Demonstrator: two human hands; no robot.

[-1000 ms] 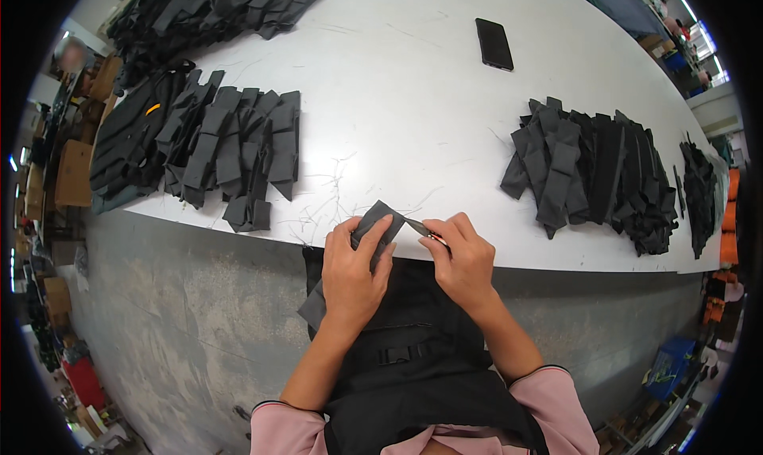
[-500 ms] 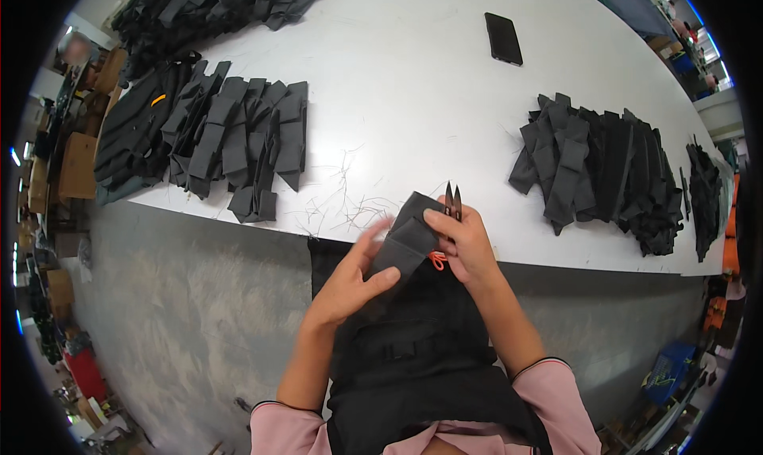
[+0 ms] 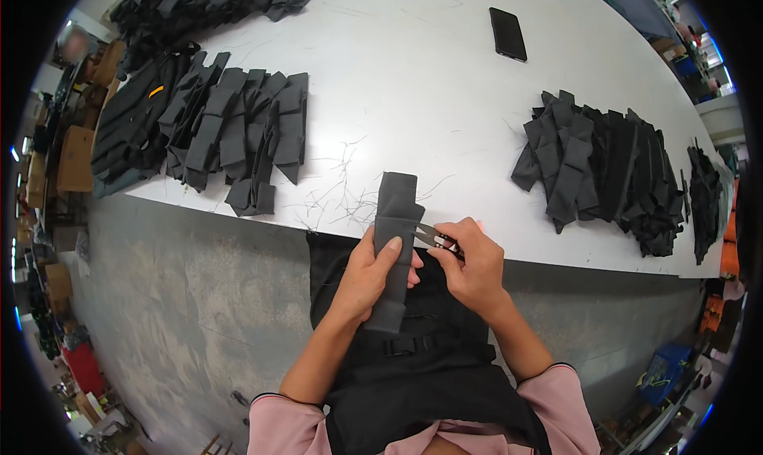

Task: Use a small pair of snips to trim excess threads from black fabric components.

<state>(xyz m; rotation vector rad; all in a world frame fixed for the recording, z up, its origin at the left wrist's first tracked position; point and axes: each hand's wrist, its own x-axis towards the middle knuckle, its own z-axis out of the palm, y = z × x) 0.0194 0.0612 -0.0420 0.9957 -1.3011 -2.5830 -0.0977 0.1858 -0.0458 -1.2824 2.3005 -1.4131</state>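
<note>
My left hand (image 3: 367, 276) grips a dark grey folded fabric strip (image 3: 389, 296), thumb on top and fingers behind it. The strip stands lengthwise over the table's front edge, its upper end above the white top. In my right hand (image 3: 475, 264) is a pair of black thread snips (image 3: 435, 239), blades pointing left. Their tips meet the strip's right edge; whether a thread lies between them is too small to tell. Loose cut threads (image 3: 342, 205) lie on the table left of the strip.
Grey strips (image 3: 246, 137) are heaped on the white table (image 3: 413, 81) at left, beside dark fabric pieces (image 3: 139, 129). More strips (image 3: 568, 157) lie at right, and another dark heap (image 3: 207, 6) at far left. A black phone (image 3: 508, 34) rests toward the back.
The strip has been turned more upright and opened out in my left hand. My right hand has let go of it and swung the snips' blades leftward to its edge.
</note>
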